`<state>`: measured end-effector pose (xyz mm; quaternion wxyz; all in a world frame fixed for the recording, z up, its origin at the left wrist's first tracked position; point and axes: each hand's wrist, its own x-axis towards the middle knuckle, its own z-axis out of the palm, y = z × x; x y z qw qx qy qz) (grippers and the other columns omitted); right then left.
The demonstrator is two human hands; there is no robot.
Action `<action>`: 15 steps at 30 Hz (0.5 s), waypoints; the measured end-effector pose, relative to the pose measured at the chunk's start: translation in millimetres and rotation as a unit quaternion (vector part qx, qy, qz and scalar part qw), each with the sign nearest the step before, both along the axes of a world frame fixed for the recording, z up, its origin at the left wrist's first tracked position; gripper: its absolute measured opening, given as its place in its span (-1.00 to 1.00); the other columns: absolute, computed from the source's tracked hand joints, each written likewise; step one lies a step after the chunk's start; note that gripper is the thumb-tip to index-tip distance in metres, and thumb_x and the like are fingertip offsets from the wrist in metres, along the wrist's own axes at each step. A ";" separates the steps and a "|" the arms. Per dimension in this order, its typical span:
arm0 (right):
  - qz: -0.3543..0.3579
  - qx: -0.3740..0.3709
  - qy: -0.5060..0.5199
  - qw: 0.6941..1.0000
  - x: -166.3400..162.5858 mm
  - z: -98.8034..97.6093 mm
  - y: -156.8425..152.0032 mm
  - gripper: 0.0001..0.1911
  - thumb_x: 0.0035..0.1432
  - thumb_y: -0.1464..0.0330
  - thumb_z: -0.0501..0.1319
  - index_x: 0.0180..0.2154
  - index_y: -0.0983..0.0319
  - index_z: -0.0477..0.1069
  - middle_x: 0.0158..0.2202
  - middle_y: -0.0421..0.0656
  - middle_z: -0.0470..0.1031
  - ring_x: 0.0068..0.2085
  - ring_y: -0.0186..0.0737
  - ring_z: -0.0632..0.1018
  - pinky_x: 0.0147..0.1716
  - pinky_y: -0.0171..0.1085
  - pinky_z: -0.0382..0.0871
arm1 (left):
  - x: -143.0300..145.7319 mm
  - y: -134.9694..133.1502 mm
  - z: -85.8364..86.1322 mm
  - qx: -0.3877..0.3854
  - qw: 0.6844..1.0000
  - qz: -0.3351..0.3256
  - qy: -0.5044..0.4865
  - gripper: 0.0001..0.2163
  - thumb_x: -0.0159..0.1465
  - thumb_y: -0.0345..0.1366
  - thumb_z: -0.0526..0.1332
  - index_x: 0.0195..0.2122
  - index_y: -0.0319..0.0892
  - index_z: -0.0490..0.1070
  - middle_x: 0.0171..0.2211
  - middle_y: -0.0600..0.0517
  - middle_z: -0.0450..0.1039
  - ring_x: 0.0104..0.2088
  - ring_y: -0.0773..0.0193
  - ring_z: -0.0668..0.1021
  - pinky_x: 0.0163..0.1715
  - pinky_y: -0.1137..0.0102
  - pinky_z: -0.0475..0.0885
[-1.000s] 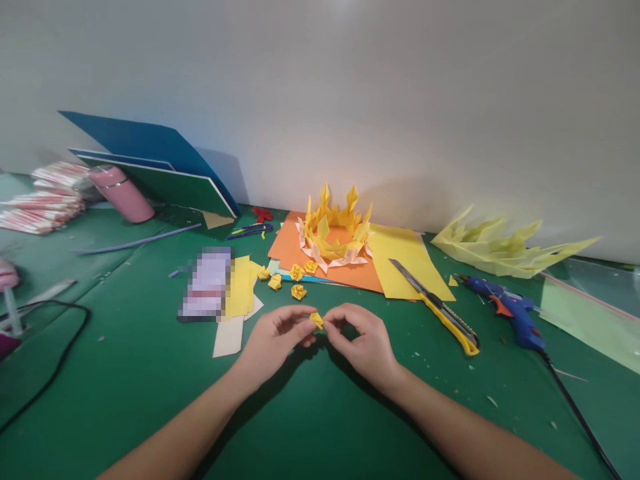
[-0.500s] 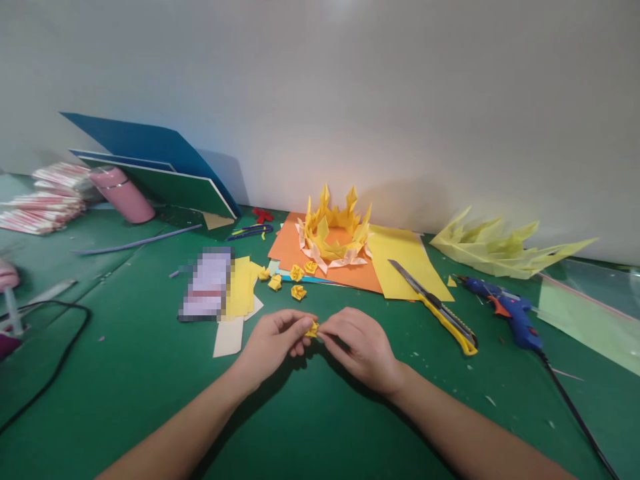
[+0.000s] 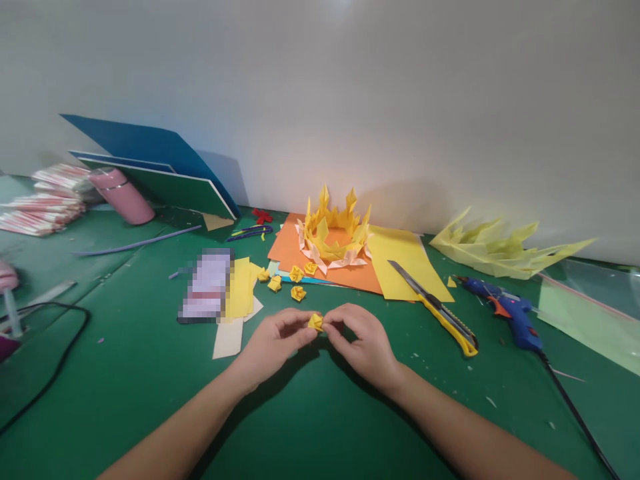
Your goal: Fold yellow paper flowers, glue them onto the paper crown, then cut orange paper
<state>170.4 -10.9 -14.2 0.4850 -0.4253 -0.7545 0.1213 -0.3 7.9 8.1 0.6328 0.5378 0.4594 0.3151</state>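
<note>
Yellow paper bud (image 3: pixel 315 322), sm., folded: pinched from both sides, held just above green mat (image 3: pixel 125 373), centre front.
- Left hand (image 3: pixel 273 343): thumb + fingertips closed on bud's left side.
- Right hand (image 3: pixel 363 343): thumb + fingertips closed on bud's right side; other fingers curled.
- Loose buds (image 3: pixel 299 293), 5 pcs, same yellow, on mat just beyond hands.
- Cream card (image 3: pixel 229 337), flat, near left hand; yellow strips (image 3: pixel 241 287) behind it, touching a pixelated block (image 3: pixel 207 285).
- Paper crown (image 3: pixel 334 233), yellow w/ pale trim, upright on orange sheet (image 3: pixel 287 250), by wall.
- Yellow sheet (image 3: pixel 407 260), flat, right of orange.
- Utility knife (image 3: pixel 440 310), yellow handle, blade end lying on yellow sheet.
- Glue gun (image 3: pixel 505 310), blue, on its side, far right; black cord runs toward front edge.
- Pale spiky paper (image 3: pixel 500 250), behind gun, at wall.
- Pink bottle (image 3: pixel 125 193), tilted, far left, beside blue board (image 3: pixel 150 143).
</note>
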 end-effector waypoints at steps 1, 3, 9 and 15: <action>-0.002 -0.024 0.016 1.000 -1.1 -0.3 0.0 -0.88 0.15 0.44 0.14 -0.44 0.21 0.37 -0.55 -0.22 0.44 -0.50 -0.32 0.43 -0.48 -0.35 0.31 | 0.2 -0.3 -1.2 0.017 1.000 0.014 0.000 -0.70 -0.01 -0.27 0.34 -0.21 -0.17 0.50 -0.27 0.01 0.47 -0.32 0.32 0.47 -0.28 0.35 0.42; -0.002 -0.074 0.049 0.996 -3.1 -0.8 -0.2 -0.88 0.12 0.44 0.14 -0.45 0.21 0.37 -0.56 -0.23 0.43 -0.52 -0.34 0.43 -0.51 -0.38 0.32 | 0.7 -1.2 -3.6 0.045 0.998 0.040 -0.005 -0.67 -0.02 -0.32 0.33 -0.18 -0.14 0.46 -0.20 0.00 0.46 -0.25 0.28 0.49 -0.23 0.32 0.44; 0.000 -0.183 0.127 0.975 -6.5 -2.1 -1.1 -0.92 0.02 0.42 0.15 -0.49 0.22 0.38 -0.56 -0.23 0.43 -0.56 -0.36 0.42 -0.56 -0.40 0.33 | 2.1 -4.7 -6.4 0.184 0.981 0.050 0.042 -0.87 0.02 -0.35 0.29 -0.36 -0.14 0.47 -0.23 0.01 0.41 -0.34 0.32 0.51 -0.31 0.33 0.49; -0.001 -0.172 0.128 0.977 -6.5 -0.5 -2.7 -0.92 -0.01 0.44 0.14 -0.51 0.22 0.37 -0.58 -0.24 0.41 -0.56 -0.37 0.42 -0.56 -0.41 0.32 | 1.6 -5.0 -9.2 0.177 0.981 0.063 0.050 -0.85 -0.01 -0.30 0.32 -0.37 -0.15 0.50 -0.25 0.00 0.45 -0.35 0.29 0.53 -0.33 0.33 0.49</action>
